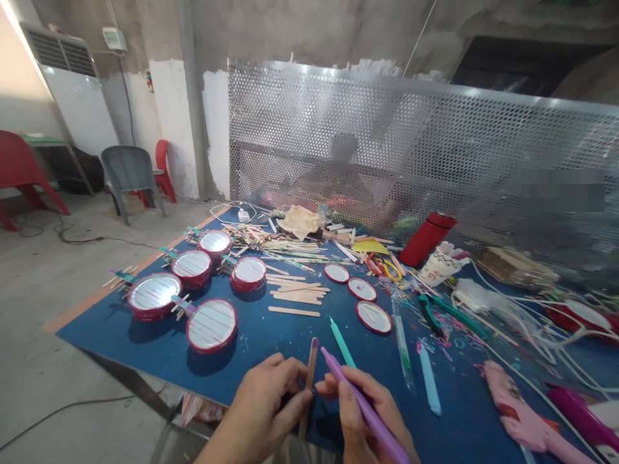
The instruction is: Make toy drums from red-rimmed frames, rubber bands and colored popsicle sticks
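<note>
My left hand (268,409) pinches a wooden craft stick (311,367) upright near the table's front edge; the tip of the stick is coloured purple. My right hand (358,422) grips a purple marker (374,422) like a pen, its point close beside the stick's coloured end. I cannot tell whether the point touches the wood. A teal marker (342,341) lies just beyond my right hand. Past my hands is a pile of plain craft sticks (297,293). At the left stand several small banjo-like crafts (211,325) with red rims, white faces and strings.
Three red-rimmed discs (374,317) lie mid-table. To the right are green-handled pliers (454,316), a light-blue marker (429,380), a pink glue gun (520,412) and loose cords. A red bottle (428,238) and a paper cup (438,267) stand before a perforated metal panel (300,129).
</note>
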A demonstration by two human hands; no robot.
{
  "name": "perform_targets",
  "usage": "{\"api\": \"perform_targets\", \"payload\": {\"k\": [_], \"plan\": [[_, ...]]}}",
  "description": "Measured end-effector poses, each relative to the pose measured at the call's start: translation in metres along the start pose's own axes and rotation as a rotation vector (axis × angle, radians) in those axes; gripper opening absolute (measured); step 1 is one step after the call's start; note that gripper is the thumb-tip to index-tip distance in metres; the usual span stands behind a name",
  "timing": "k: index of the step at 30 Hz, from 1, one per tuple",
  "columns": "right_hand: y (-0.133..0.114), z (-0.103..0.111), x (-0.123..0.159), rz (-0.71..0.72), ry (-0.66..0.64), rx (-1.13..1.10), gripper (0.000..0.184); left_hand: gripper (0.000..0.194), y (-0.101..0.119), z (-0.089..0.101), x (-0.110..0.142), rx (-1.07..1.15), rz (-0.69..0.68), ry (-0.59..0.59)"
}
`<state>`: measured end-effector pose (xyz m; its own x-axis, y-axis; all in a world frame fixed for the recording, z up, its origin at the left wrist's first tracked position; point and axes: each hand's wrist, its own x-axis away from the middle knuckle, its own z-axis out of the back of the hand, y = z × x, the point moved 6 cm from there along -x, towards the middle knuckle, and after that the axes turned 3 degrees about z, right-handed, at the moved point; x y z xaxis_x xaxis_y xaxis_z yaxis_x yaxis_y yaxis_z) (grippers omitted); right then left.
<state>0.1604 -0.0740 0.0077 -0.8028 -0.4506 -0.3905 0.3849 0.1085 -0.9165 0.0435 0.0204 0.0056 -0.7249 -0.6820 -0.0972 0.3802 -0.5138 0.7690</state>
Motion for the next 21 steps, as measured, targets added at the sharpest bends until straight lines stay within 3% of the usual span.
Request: {"api": "perform_targets", "payload": {"k": [16, 21], "plan": [[-0.0059, -0.0023, -0.0017, 0.061, -0.039, 0.024, 0.024, 0.01, 0.0011, 0.0005, 0.0002, -0.035, 0.007, -0.006], [-0.0053, -0.0004, -0.0011, 0.042, 0.011, 0.007, 0.019, 0.011, 0.0013, 0.0, 0.0, -0.029, -0.005, -0.007]]}}
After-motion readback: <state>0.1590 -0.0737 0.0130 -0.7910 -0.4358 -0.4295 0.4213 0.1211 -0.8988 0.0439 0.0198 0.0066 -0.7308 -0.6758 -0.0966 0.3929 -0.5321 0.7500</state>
